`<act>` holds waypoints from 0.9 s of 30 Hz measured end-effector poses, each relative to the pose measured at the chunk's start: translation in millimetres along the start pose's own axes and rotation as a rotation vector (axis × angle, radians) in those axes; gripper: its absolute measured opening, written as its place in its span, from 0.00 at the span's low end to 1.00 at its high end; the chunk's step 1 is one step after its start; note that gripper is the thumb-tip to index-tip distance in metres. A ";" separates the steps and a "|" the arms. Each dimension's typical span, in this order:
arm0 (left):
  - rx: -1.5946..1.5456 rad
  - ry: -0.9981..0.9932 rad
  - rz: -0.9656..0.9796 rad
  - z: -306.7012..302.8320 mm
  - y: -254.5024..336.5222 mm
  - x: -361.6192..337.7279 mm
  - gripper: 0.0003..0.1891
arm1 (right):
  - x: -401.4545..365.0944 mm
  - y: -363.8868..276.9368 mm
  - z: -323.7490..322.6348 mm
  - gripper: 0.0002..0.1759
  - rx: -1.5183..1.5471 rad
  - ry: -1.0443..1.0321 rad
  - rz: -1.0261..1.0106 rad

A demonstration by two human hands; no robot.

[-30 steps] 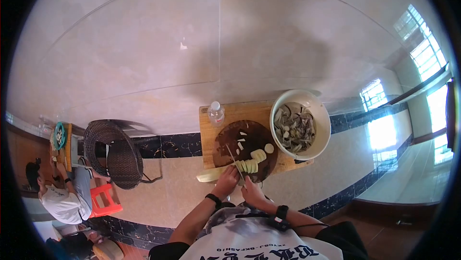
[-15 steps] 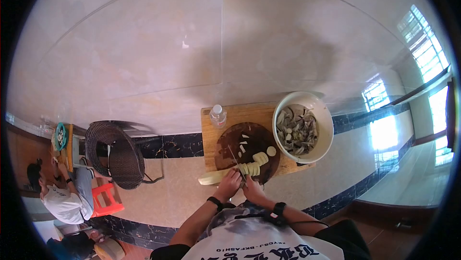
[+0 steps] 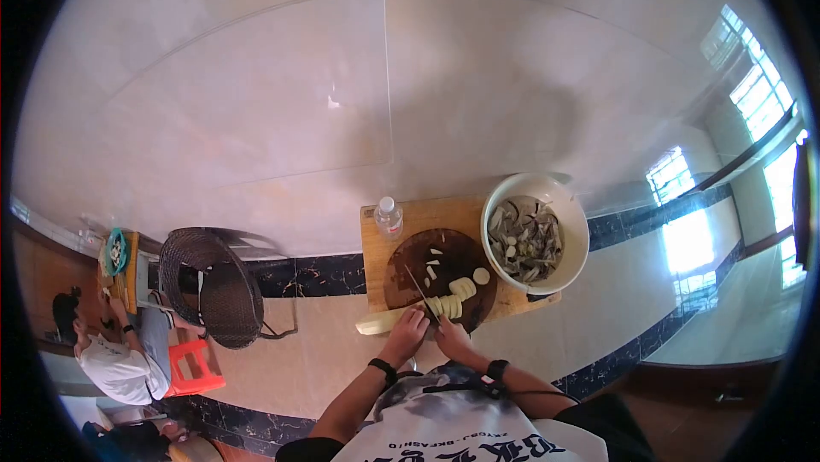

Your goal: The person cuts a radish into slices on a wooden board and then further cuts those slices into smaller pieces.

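Observation:
My left hand (image 3: 407,334) is closed around a long, pale, peeled vegetable (image 3: 378,323) whose uncut end sticks out to the left past the board edge. In my right hand (image 3: 453,339) is a kitchen knife (image 3: 415,281); its blade points up and left, against the cut end of the vegetable. The handle is hidden in my fingers. Round pale slices (image 3: 462,288) lie in an overlapping row to the right of the blade, on a dark round cutting board (image 3: 400,260). Some small white strips (image 3: 431,272) rest near the board's middle.
The board lies on a wooden table (image 3: 373,278). A clear bottle (image 3: 389,219) stands at its back left, and a white bowl (image 3: 578,266) of cut pieces at right. Left are a wicker chair (image 3: 235,291) and a seated person (image 3: 120,359) on a red stool (image 3: 192,370).
The whole view has shifted slightly, so the table and bowl appear a little lower. Both hands keep their grip on the vegetable and knife; the slices look much the same.

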State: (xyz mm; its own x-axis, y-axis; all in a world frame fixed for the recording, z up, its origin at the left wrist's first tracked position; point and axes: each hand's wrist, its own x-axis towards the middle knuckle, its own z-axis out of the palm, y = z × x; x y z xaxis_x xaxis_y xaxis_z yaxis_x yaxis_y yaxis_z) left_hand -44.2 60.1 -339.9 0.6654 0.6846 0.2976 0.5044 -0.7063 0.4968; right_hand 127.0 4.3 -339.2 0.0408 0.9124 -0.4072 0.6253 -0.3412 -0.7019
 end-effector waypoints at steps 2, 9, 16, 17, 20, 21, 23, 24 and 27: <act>0.020 0.011 -0.004 -1.3 0.9 -2.2 0.14 | -2.2 1.9 -3.3 0.18 0.011 -0.005 -0.021; 0.025 -0.006 -0.025 -5.5 1.5 -7.8 0.17 | -19.8 -6.0 -12.0 0.17 0.084 0.084 -0.048; 0.051 -0.011 0.030 -0.1 -5.7 -7.5 0.22 | -35.5 -27.2 -28.5 0.20 0.152 0.081 0.011; 0.050 -0.008 0.024 3.2 -7.9 -8.1 0.23 | -33.9 -20.6 -24.3 0.19 0.142 0.097 -0.013; 0.056 0.008 0.017 5.8 -11.8 -8.0 0.25 | -33.5 -14.1 -19.5 0.19 0.119 0.116 -0.035; 0.062 0.019 0.022 4.5 -12.3 -6.5 0.25 | -33.8 -16.0 -20.6 0.18 0.113 0.119 -0.034; 0.061 0.020 0.028 2.7 -12.0 -4.1 0.24 | -35.9 -18.9 -23.3 0.18 0.108 0.098 -0.006; 0.055 0.010 0.028 2.6 -12.1 -3.9 0.23 | -37.1 -19.8 -24.0 0.17 0.106 0.086 0.009; 0.036 -0.011 0.025 3.0 -12.4 -3.4 0.23 | -38.4 -21.8 -25.1 0.16 0.115 0.094 -0.032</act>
State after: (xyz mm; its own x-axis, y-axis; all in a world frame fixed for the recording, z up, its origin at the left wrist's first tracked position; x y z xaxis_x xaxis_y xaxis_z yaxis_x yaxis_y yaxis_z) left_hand -51.0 66.0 -349.5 0.6839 0.6650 0.3001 0.5070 -0.7290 0.4599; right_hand 131.3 -17.7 -293.5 0.0987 0.9386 -0.3305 0.5343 -0.3302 -0.7781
